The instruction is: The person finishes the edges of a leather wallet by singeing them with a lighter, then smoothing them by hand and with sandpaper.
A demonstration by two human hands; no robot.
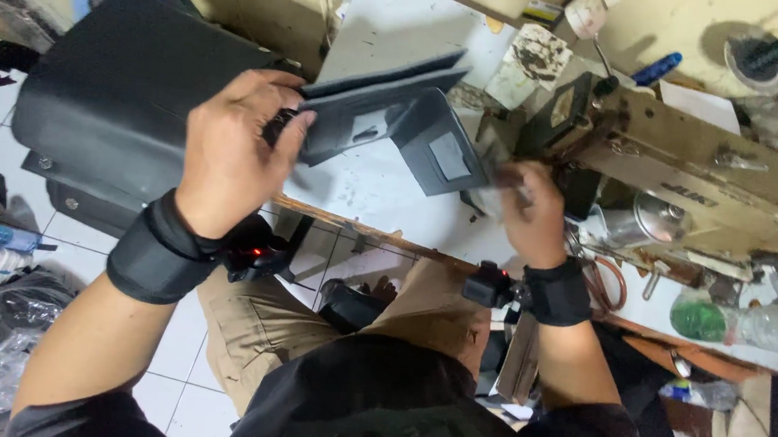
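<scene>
My left hand (234, 148) grips the left end of a dark grey leather wallet piece (387, 118), held open above the white table (373, 185). A folded flap with a paler grey patch (450, 155) hangs off its right side. My right hand (528, 215) pinches the flap's lower right corner, close to the needle end of a beige sewing machine (684, 171). Both wrists wear black straps with small devices.
A large black bag (133, 100) lies at the table's left end. Bottles, a blue marker (655, 68) and a thread spool (765, 55) stand behind the machine. A green-tinted plastic bottle (738, 320) lies at the right. Tiled floor and plastic bags are at the left.
</scene>
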